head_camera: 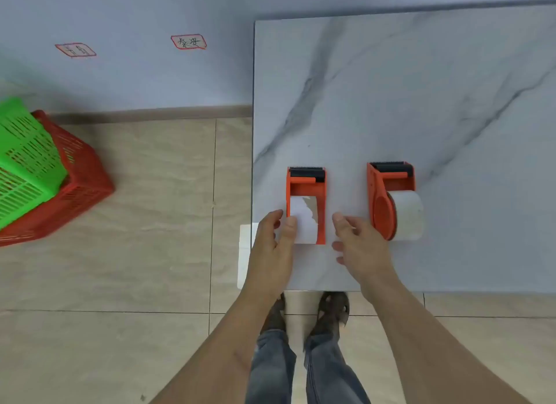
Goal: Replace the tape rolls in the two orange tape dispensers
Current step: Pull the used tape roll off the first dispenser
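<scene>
Floor left of table (391, 102) holds stacked baskets (45, 174).

Just one view here, a wide-angle cam on the person's head, looking steeply down and forward. It sits close over the near-left corner of the bench (421, 87), so that corner fills the right half of the shot, while the tiled floor (135, 223) and the wall (120, 27) take the left half. The person's own legs and shoes (331, 310) show straight below the near edge. Edges bend a bit from the wide lens.
</scene>
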